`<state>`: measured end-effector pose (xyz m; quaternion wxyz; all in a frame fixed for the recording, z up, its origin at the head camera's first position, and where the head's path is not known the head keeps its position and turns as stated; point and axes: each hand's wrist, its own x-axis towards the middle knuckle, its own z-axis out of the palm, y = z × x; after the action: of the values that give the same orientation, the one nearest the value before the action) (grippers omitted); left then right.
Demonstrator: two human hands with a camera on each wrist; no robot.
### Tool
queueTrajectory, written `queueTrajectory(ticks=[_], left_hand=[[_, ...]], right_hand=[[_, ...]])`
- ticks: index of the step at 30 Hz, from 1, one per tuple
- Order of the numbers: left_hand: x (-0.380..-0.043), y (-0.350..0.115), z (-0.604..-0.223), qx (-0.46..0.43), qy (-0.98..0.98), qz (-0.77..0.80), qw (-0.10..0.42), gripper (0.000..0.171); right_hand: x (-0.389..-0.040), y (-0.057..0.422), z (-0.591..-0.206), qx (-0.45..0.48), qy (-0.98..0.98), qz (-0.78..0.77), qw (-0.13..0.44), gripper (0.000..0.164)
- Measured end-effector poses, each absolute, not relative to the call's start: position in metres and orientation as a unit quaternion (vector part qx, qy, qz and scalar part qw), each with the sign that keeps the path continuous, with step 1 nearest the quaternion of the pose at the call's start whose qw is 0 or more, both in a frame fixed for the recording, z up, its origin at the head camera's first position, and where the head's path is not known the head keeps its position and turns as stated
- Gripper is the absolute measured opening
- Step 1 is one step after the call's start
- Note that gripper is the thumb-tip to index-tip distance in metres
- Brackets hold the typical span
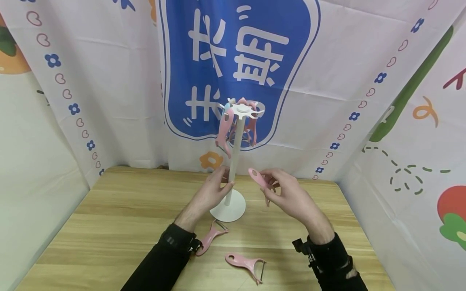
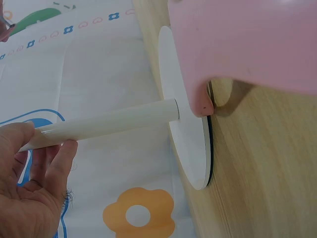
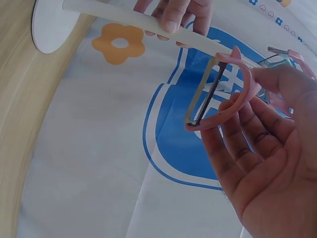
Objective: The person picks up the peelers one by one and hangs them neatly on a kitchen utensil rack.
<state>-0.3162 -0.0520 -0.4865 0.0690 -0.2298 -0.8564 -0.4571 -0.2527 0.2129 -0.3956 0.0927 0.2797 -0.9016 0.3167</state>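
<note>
Upright white pole (image 1: 236, 153) gripped by left hand (image 1: 211, 190); pink peeler (image 1: 257, 177) pinched by right hand (image 1: 291, 196), held near pole.

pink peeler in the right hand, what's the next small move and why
Probably raise the pink Y-shaped peeler toward the white hooked rack top: the right hand holds it lower, handle end uppermost and uncovered, other pink peelers hang there, and the left hand grips the white round pole.
</note>
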Motion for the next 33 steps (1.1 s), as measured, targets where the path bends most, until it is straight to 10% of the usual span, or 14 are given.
queueTrajectory(ticks=[33], left_hand=[[-0.317, -0.052, -0.488, -0.236, -0.85, -0.466, 0.075, 0.031]], right_hand=[[-0.262, 0.202, -0.358, 0.275, -0.836, 0.399, 0.26, 0.045]])
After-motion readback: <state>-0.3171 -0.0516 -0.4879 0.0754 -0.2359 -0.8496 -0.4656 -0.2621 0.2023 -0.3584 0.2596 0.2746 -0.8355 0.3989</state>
